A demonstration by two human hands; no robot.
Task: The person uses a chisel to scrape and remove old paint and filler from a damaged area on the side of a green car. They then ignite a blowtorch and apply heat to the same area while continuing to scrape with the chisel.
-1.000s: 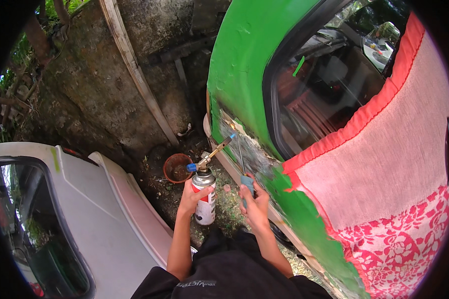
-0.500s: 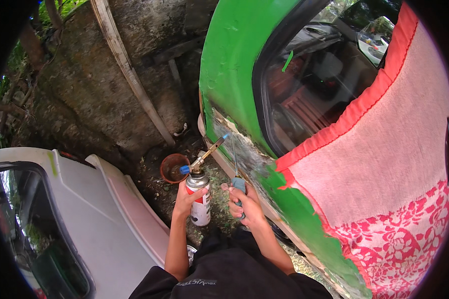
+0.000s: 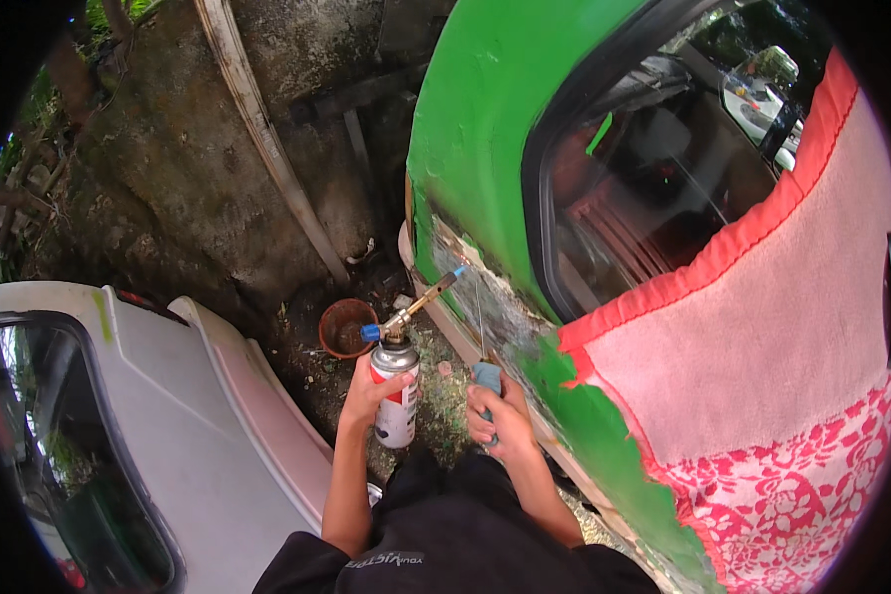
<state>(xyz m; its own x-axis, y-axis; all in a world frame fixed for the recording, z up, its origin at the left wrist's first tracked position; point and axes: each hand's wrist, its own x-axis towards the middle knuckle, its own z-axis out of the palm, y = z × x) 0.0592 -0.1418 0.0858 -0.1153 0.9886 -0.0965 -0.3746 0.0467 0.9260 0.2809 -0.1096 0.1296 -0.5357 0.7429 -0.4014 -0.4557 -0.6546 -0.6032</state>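
Note:
My left hand is wrapped round the can of a gas torch, white and red with a blue knob and a brass nozzle. A blue flame burns at the nozzle tip, against the green car panel. In my right hand is a screwdriver with a grey-blue handle. Its thin shaft points up to the stripped patch, where green paint gives way to grey, flaky surface and scorched edges. Whether its tip touches the panel I cannot tell.
A pink towel with a red border drapes over the green car on the right, beside its window. To the left stands a white car. An orange-brown pot sits on the ground, near a leaning wooden plank and a wall.
The view has shifted slightly, so the green car sits further right. My right hand has moved a little right and down with the screwdriver; the torch stays lit at the panel.

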